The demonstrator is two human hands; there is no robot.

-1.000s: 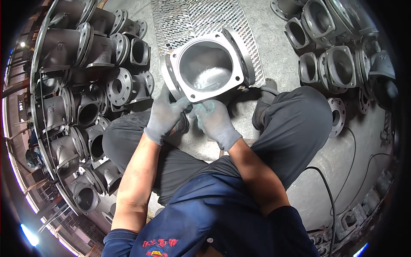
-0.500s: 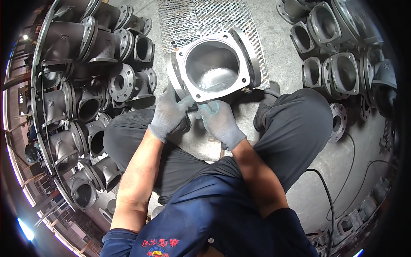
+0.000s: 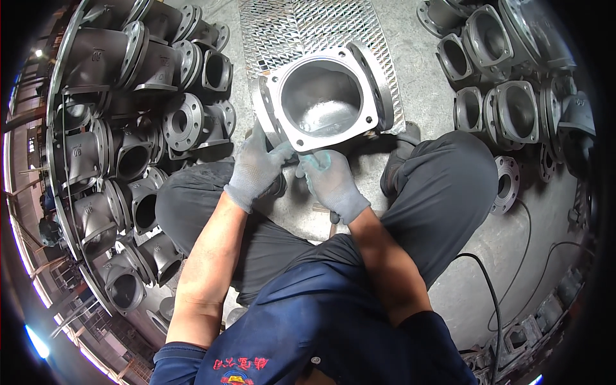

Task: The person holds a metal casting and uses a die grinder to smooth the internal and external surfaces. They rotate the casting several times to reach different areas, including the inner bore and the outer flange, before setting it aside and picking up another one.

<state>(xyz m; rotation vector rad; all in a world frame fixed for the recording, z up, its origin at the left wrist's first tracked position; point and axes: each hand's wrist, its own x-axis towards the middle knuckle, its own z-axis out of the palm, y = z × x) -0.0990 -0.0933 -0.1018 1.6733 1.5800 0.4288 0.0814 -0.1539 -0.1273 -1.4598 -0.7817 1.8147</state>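
A grey metal valve body (image 3: 313, 142) rests in front of me between my feet, its wide round opening and square four-hole flange facing up. Round flanges stand at its left and right sides. My gloved left hand (image 3: 256, 165) closes on the lower part of the left flange, the fingers partly hidden along it and the thumb pointing right. Just below the near edge of the square flange, my gloved right hand (image 3: 328, 179) is closed with fingers curled. Whatever its fingertips hold, if anything, is hidden.
Many similar valve bodies (image 3: 96, 58) are stacked on the left, with more castings (image 3: 516, 112) at the right. A textured metal sheet (image 3: 321, 25) lies beyond the work. A loose flanged casting (image 3: 505, 185) sits by my right knee, near black cables (image 3: 491, 301) on the floor.
The valve body has shifted very slightly to the right in view, and both hands with it. Their grip looks the same.
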